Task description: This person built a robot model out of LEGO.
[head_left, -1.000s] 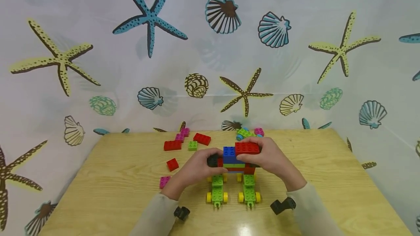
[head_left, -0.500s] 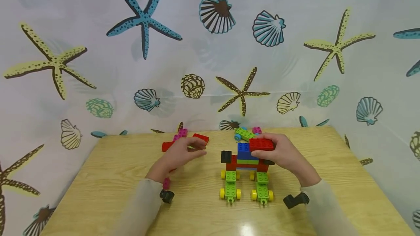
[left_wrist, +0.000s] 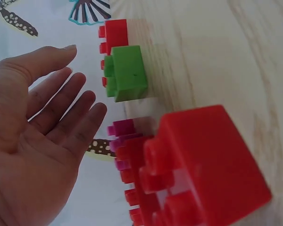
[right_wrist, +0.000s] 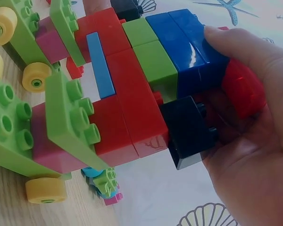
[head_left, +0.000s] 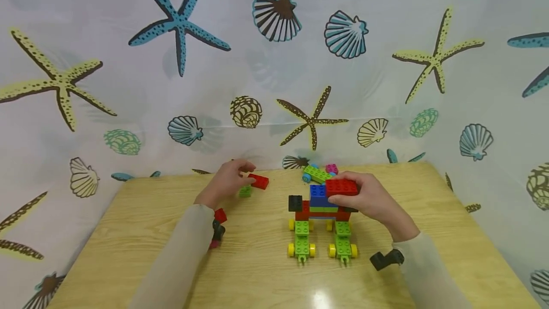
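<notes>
Toy building bricks form a model in the right-centre of the head view. It stands on two green wheeled bases (head_left: 302, 242) with yellow wheels. Above them are red bricks, blue bricks (head_left: 318, 195) and a black brick (head_left: 295, 203). My right hand (head_left: 372, 199) grips a red brick (head_left: 340, 187) at the model's top; in the right wrist view this brick is partly hidden by the hand. My left hand (left_wrist: 42, 136) is over loose bricks at the back left, fingers extended and holding nothing. Nearest it are a green brick (head_left: 245, 191) and a red brick (head_left: 259, 181).
A green base (head_left: 317, 174) with blue wheels and a pink brick (head_left: 331, 169) lie behind the model. A small red brick (head_left: 220, 215) is beside the left forearm. Pink bricks (left_wrist: 122, 128) show in the left wrist view. A patterned cloth (head_left: 274, 70) hangs behind the wooden table (head_left: 150, 232).
My left hand has let go of the model's left side and moved left and back to the loose bricks. The model appears further right at first, then stays nearly still, my right hand on it.
</notes>
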Demonstrator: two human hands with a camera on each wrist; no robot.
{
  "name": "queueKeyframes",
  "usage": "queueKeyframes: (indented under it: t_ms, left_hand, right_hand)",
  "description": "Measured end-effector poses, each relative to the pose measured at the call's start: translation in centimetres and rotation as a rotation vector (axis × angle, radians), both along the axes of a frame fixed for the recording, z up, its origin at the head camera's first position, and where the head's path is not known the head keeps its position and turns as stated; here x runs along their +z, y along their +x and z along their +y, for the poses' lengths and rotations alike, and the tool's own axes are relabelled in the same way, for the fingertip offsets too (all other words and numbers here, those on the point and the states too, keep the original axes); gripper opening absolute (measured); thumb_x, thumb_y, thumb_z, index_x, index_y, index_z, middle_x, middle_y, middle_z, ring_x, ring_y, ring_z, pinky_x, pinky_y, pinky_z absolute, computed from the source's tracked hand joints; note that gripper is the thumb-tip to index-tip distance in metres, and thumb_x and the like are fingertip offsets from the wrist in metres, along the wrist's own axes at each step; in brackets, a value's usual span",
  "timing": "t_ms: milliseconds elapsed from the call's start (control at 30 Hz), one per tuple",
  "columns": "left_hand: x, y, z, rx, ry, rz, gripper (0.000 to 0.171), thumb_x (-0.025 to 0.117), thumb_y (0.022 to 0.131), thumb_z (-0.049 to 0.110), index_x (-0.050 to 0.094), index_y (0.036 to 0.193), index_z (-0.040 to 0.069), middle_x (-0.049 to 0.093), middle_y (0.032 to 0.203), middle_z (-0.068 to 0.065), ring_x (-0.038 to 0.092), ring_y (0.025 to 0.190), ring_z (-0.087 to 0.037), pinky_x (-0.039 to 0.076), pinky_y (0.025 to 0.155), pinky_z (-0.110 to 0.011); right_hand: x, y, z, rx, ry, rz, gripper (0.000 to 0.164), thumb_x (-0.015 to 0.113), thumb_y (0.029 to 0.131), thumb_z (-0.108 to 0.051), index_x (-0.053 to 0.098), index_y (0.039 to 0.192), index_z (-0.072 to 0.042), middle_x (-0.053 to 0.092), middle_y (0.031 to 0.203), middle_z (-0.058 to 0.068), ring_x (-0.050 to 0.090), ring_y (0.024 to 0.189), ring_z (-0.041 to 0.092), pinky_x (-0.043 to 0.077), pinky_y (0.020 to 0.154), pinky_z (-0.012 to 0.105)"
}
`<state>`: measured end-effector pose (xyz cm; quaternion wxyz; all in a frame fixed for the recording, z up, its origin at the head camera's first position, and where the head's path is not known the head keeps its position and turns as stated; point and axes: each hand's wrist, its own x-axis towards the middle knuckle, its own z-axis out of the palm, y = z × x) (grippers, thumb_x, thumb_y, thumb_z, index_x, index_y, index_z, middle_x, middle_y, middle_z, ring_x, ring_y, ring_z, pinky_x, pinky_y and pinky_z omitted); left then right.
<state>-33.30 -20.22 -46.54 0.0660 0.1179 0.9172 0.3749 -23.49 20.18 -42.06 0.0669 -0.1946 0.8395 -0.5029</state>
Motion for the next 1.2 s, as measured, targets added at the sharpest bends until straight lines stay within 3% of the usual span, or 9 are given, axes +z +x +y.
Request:
queueKeyframes:
  t_ms: [167, 400, 800, 1200]
  left_hand:
    - [-0.7, -0.9, -0.5, -0.008, 0.01, -0.022, 0.043, 0.075, 0.108, 0.017, 0.068, 0.146, 0.001, 0.068, 0.151, -0.021, 0.062, 0.141, -0.045, 0.052, 0.123, -0.058]
    - [-1.8, -1.1, 0.0, -0.018, -0.01, -0.06, 0.049, 0.079, 0.105, 0.018, 0.067, 0.149, 0.001, 0.066, 0.154, -0.019, 0.063, 0.139, -0.041, 0.052, 0.123, -0.056]
    - [-2.0, -0.9, 1.1, 0.015, -0.136, -0.061, 0.046, 0.083, 0.101, 0.015, 0.072, 0.144, 0.004, 0.071, 0.148, -0.017, 0.063, 0.133, -0.037, 0.05, 0.126, -0.054]
    - [-1.9, -0.5, 0.9, 0.033, -0.146, -0.047, 0.04, 0.084, 0.101, 0.014, 0.075, 0.138, 0.002, 0.075, 0.139, -0.016, 0.065, 0.125, -0.035, 0.053, 0.123, -0.053]
  right_hand:
    - [0.2, 0.0, -0.2, 0.0, -0.009, -0.011, 0.047, 0.086, 0.101, -0.022, 0.071, 0.141, -0.002, 0.074, 0.127, 0.023, 0.069, 0.101, 0.026, 0.065, 0.081, 0.029]
    - [0.1, 0.0, -0.4, 0.004, -0.031, -0.028, 0.047, 0.086, 0.101, -0.022, 0.071, 0.141, -0.002, 0.074, 0.128, 0.023, 0.069, 0.102, 0.027, 0.065, 0.082, 0.029]
    - [-0.2, 0.2, -0.2, -0.01, -0.03, -0.032, 0.046, 0.086, 0.101, -0.022, 0.071, 0.141, -0.002, 0.074, 0.128, 0.023, 0.069, 0.102, 0.027, 0.065, 0.081, 0.03]
    - [-0.3, 0.3, -0.4, -0.018, -0.032, -0.031, 0.047, 0.086, 0.102, -0.023, 0.071, 0.141, -0.002, 0.075, 0.128, 0.023, 0.07, 0.103, 0.026, 0.065, 0.082, 0.028]
